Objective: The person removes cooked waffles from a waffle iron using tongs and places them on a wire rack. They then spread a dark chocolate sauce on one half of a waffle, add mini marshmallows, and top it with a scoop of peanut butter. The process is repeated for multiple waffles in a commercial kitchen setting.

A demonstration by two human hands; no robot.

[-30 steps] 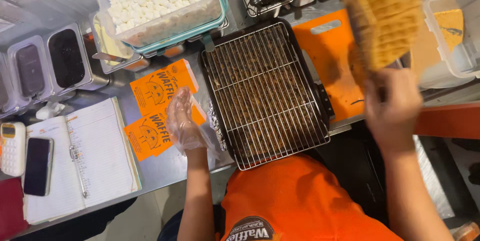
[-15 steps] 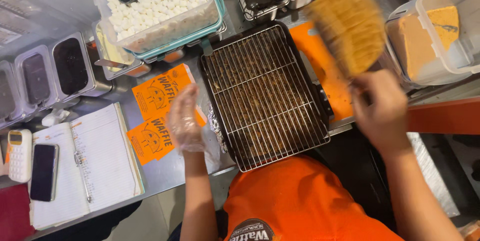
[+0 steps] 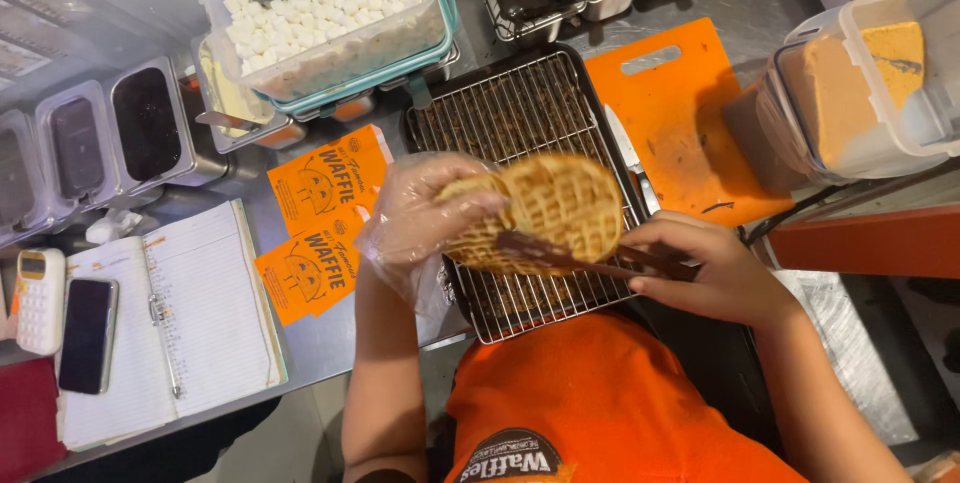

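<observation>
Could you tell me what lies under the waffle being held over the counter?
Under the waffle sits a wire rack in a dark tray. Dark tongs in the right hand grip it; the gloved left hand steadies it. The rack directly beneath is hidden.

Wire rack [image 3: 520, 113] sits mid-tabletop [image 3: 330, 343], with the waffle [image 3: 545, 211] held just above its near half, left hand [image 3: 420, 218] on one side, right hand [image 3: 715, 273] on the other. Cutting board [image 3: 690, 133] lies right of the rack, a knife [image 3: 632, 158] on its left edge. Paper sleeves [image 3: 315, 218] lie left of the rack, then the notebook [image 3: 190, 313], with the phone [image 3: 87, 335] near the left edge. Marshmallow tub [image 3: 330, 23] stands behind.
</observation>
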